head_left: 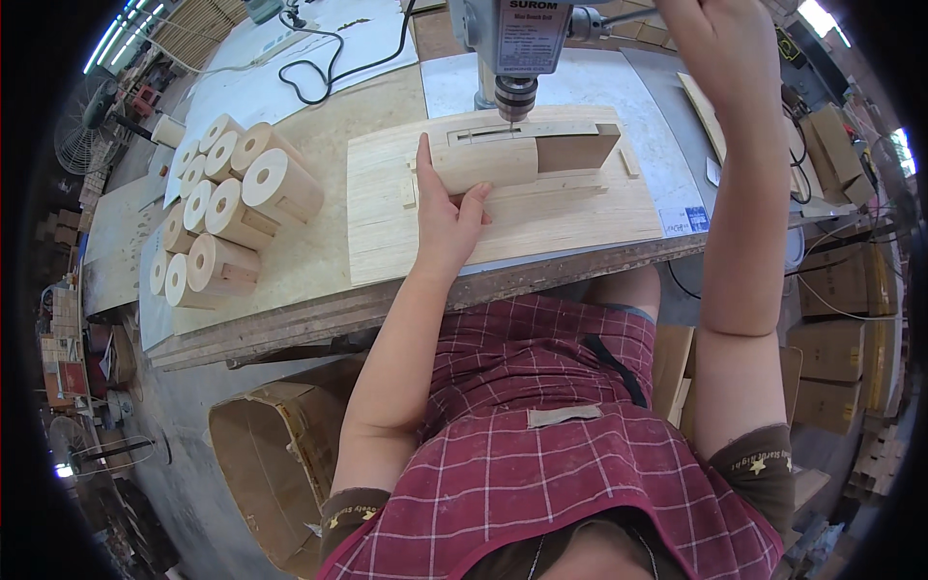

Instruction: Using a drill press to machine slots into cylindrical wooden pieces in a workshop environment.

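Observation:
A pale wooden cylinder (503, 164) lies on its side on a flat wooden board (551, 217), beneath the chuck (515, 97) of a bench drill (517, 39). My left hand (450, 215) grips the cylinder's left end, with the fingers along its end and the thumb on the near side. A narrow slotted strip (483, 133) runs along the top, and the thin bit points down at it. To the right of the cylinder sits a brown block-like piece (577, 152). At the upper edge my right hand (720, 34) is closed round the drill's lever (630, 15), its fingers partly out of view.
Several wooden cylinders with centre holes (224, 208) are stacked at the table's left. A black cable (333, 77) curls behind them. An open cardboard box (275, 464) stands below the table edge (319, 324). Cartons (831, 348) and a fan (87, 121) stand farther off.

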`<control>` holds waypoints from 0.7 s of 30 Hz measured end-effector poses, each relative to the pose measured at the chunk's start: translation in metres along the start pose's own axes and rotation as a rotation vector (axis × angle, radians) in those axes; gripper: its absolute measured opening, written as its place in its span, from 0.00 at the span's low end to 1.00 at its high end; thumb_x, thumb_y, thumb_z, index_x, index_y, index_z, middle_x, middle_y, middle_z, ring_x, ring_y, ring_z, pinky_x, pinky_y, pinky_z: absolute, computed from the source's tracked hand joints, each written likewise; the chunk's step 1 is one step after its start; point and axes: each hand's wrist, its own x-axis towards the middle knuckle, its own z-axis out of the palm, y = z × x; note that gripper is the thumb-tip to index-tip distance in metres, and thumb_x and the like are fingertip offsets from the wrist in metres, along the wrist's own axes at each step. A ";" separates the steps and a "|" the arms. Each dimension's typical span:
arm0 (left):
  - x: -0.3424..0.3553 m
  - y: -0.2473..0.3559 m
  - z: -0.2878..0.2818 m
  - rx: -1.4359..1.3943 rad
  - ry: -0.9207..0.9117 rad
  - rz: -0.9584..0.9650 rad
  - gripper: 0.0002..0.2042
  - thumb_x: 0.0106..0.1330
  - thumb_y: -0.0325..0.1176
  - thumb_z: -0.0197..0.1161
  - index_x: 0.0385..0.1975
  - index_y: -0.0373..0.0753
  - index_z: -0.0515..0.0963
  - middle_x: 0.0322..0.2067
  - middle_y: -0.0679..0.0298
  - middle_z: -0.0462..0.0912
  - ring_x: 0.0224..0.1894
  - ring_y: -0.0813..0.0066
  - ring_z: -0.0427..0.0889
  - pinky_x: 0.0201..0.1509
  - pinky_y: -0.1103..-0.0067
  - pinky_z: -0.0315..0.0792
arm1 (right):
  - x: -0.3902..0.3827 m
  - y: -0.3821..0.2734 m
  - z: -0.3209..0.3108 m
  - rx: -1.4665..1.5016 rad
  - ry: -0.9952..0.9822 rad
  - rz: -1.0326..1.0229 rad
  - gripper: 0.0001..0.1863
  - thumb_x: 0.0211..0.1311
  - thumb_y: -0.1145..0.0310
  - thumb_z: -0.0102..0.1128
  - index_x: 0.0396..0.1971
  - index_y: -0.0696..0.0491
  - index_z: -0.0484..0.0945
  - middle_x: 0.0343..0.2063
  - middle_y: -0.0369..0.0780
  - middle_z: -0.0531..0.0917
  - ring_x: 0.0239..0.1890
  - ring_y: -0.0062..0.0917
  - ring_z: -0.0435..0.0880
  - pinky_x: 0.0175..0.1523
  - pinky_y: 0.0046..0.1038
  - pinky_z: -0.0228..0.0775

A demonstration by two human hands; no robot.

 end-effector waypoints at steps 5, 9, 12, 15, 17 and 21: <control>0.000 0.001 0.000 -0.004 0.002 -0.013 0.40 0.57 0.18 0.53 0.64 0.41 0.34 0.47 0.50 0.68 0.26 0.78 0.74 0.24 0.84 0.72 | -0.046 0.011 0.014 0.071 -0.026 0.014 0.09 0.60 0.68 0.52 0.32 0.58 0.79 0.20 0.32 0.76 0.23 0.13 0.70 0.29 0.18 0.62; 0.000 0.000 0.001 0.000 0.013 -0.017 0.40 0.57 0.18 0.54 0.64 0.41 0.34 0.46 0.51 0.68 0.27 0.78 0.74 0.24 0.84 0.72 | -0.070 0.014 0.030 0.329 0.064 0.029 0.08 0.56 0.67 0.57 0.32 0.55 0.76 0.23 0.39 0.78 0.24 0.26 0.75 0.30 0.24 0.66; 0.000 0.000 0.000 0.003 0.006 -0.010 0.40 0.57 0.18 0.54 0.64 0.41 0.34 0.47 0.50 0.67 0.27 0.77 0.74 0.24 0.84 0.73 | -0.083 0.016 0.045 0.428 0.192 -0.004 0.06 0.55 0.71 0.56 0.24 0.57 0.76 0.16 0.40 0.74 0.17 0.26 0.72 0.24 0.23 0.63; 0.000 -0.001 0.001 0.007 0.006 -0.013 0.40 0.57 0.19 0.54 0.64 0.41 0.34 0.48 0.50 0.67 0.28 0.77 0.74 0.24 0.84 0.73 | -0.100 0.019 0.060 0.496 0.223 0.015 0.03 0.55 0.74 0.56 0.25 0.58 0.76 0.16 0.39 0.74 0.17 0.23 0.71 0.24 0.22 0.62; 0.001 -0.001 0.001 0.012 0.015 -0.012 0.40 0.57 0.19 0.54 0.64 0.41 0.34 0.48 0.50 0.66 0.28 0.76 0.74 0.24 0.84 0.73 | -0.109 0.022 0.070 0.495 0.254 -0.005 0.02 0.55 0.75 0.56 0.26 0.58 0.76 0.15 0.38 0.72 0.16 0.23 0.69 0.22 0.21 0.60; 0.000 -0.002 0.000 0.020 0.006 -0.002 0.40 0.57 0.19 0.54 0.64 0.41 0.34 0.48 0.50 0.66 0.29 0.76 0.74 0.24 0.84 0.73 | -0.117 0.028 0.093 0.543 0.328 -0.102 0.01 0.55 0.78 0.55 0.26 0.59 0.75 0.17 0.38 0.71 0.17 0.22 0.68 0.22 0.20 0.59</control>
